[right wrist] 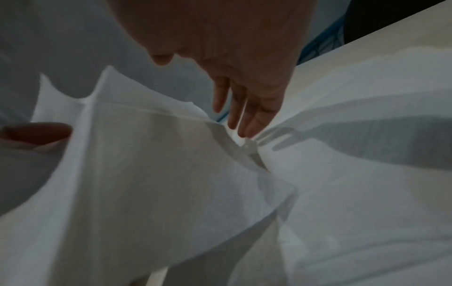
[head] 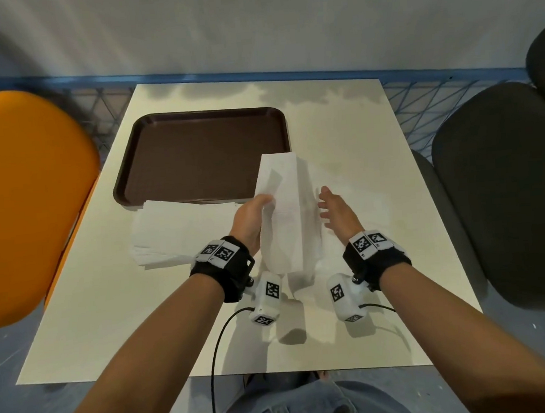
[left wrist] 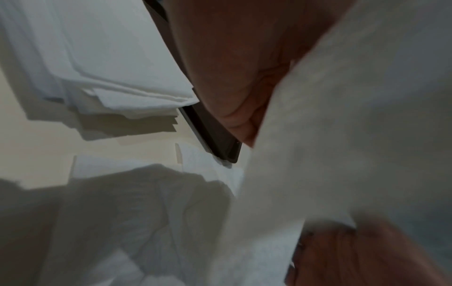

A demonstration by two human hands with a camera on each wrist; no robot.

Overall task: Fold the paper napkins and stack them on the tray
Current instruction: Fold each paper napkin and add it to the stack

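A white paper napkin (head: 284,212) stands lifted off the table between my hands, its long edge pointing away from me. My left hand (head: 254,215) grips its left side with the thumb on top; the napkin (left wrist: 342,135) fills the left wrist view. My right hand (head: 331,210) hovers just right of the napkin (right wrist: 146,164) with straight fingers (right wrist: 244,116), holding nothing. A brown tray (head: 152,169) lies at the back left, with nothing on it. A pile of flat napkins (head: 179,232) lies in front of the tray. More napkins (head: 361,206) lie spread under my right hand.
The cream table (head: 144,328) has an orange chair (head: 28,191) on its left and a black chair (head: 505,190) on its right. A blue mesh fence (head: 434,95) runs behind the table. Cables hang from my wrist cameras near the front edge.
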